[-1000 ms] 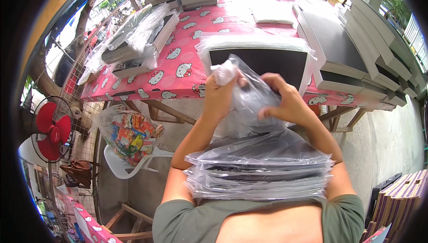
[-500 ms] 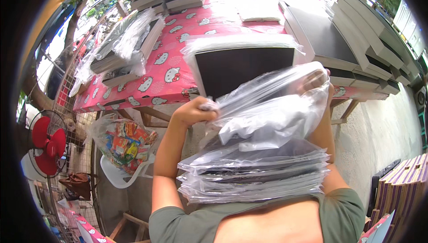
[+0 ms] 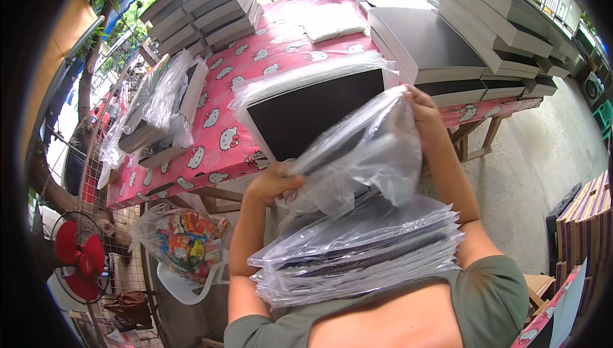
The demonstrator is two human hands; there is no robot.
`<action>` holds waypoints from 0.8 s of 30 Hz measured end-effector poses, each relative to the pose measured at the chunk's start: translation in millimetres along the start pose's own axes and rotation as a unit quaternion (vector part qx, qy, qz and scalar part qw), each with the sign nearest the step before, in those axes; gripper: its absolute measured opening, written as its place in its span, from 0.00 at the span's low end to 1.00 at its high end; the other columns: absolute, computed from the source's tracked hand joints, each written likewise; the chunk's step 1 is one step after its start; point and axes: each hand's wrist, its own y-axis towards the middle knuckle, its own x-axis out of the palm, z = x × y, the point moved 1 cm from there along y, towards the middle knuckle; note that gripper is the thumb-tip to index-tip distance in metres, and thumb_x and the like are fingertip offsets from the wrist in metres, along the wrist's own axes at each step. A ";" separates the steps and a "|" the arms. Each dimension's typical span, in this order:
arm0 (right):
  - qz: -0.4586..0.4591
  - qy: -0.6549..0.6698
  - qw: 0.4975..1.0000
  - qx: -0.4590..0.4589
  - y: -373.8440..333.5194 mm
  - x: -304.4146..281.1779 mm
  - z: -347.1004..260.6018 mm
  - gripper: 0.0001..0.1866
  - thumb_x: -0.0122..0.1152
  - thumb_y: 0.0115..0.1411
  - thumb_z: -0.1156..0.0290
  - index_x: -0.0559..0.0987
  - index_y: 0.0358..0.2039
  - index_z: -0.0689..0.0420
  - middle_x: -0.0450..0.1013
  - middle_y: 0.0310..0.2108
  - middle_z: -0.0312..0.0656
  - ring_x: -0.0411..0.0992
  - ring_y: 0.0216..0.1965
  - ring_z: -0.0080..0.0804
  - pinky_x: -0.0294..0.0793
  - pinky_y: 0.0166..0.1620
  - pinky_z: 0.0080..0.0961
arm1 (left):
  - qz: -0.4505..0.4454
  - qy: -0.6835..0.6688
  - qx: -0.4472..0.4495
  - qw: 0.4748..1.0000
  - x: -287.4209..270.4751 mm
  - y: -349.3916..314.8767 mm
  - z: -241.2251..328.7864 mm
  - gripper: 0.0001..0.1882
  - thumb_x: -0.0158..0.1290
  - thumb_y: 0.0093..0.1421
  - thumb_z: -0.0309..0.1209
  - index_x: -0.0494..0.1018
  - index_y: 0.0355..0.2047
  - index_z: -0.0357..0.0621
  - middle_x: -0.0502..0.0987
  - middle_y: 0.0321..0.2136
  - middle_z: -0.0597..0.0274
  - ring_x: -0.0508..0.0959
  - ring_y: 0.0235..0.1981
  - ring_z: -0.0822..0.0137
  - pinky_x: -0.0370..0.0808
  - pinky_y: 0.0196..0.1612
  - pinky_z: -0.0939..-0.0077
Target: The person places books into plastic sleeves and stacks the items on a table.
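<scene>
A clear plastic bag (image 3: 357, 156) is stretched between my two hands above my lap. My left hand (image 3: 276, 184) is closed on its lower left edge, while my right hand (image 3: 423, 110) pinches its upper right corner. Beyond the bag, a flat black panel (image 3: 306, 112) lies at the table's near edge, on top of clear plastic sheeting (image 3: 319, 70). The bag covers the panel's lower right part. Below my hands, against my body, rests a pile of black flat pieces in clear plastic (image 3: 364, 258). Whether anything is inside the held bag I cannot tell.
The pink patterned table (image 3: 230, 137) carries tall stacks of black-topped white blocks (image 3: 204, 13) at the far left, more stacks (image 3: 434, 38) at right, and plastic-covered ones (image 3: 159, 105) at left. A red fan (image 3: 80, 258) and a bag of colourful packets (image 3: 191, 239) stand lower left.
The view has shifted. My right hand, seen through the plastic before, now shows uncovered at the bag's corner. The bag hangs wider, and both hands still hold it.
</scene>
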 end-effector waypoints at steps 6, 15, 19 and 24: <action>0.050 -0.518 0.848 -0.105 15.4 28.7 -10.5 0.33 0.66 0.41 0.68 0.64 0.48 0.58 0.67 0.21 0.38 0.65 0.22 0.26 0.63 0.29 0.19 | 0.240 -0.314 0.207 0.895 -16.4 -2.5 2.9 0.19 0.45 0.57 0.40 0.66 0.41 0.36 0.73 0.35 0.54 0.75 0.34 0.63 0.74 0.36 0.69; -0.013 -0.464 0.885 0.048 -31.8 26.3 -55.5 0.11 0.61 0.45 0.73 0.76 0.31 0.63 0.72 0.20 0.37 0.68 0.18 0.19 0.63 0.21 0.16 | 0.456 0.055 0.233 0.857 3.4 -57.9 49.5 0.08 0.53 0.51 0.26 0.65 0.29 0.39 0.70 0.21 0.68 0.69 0.23 0.81 0.61 0.21 0.90; -0.009 0.038 0.986 0.165 -15.8 9.7 -28.4 0.10 0.56 0.52 0.75 0.73 0.35 0.65 0.73 0.28 0.41 0.71 0.25 0.22 0.73 0.29 0.17 | 0.399 -0.343 0.156 0.836 21.0 -50.2 74.1 0.08 0.46 0.57 0.28 0.68 0.38 0.44 0.73 0.31 0.58 0.74 0.31 0.67 0.71 0.34 0.75; 0.098 -0.045 0.992 0.072 -32.9 -9.9 20.3 0.14 0.59 0.48 0.76 0.72 0.37 0.63 0.72 0.31 0.44 0.73 0.29 0.27 0.74 0.32 0.22 | 0.185 -0.494 0.009 0.849 9.2 -66.2 -14.0 0.10 0.45 0.58 0.31 0.68 0.40 0.45 0.73 0.34 0.58 0.74 0.34 0.65 0.71 0.38 0.70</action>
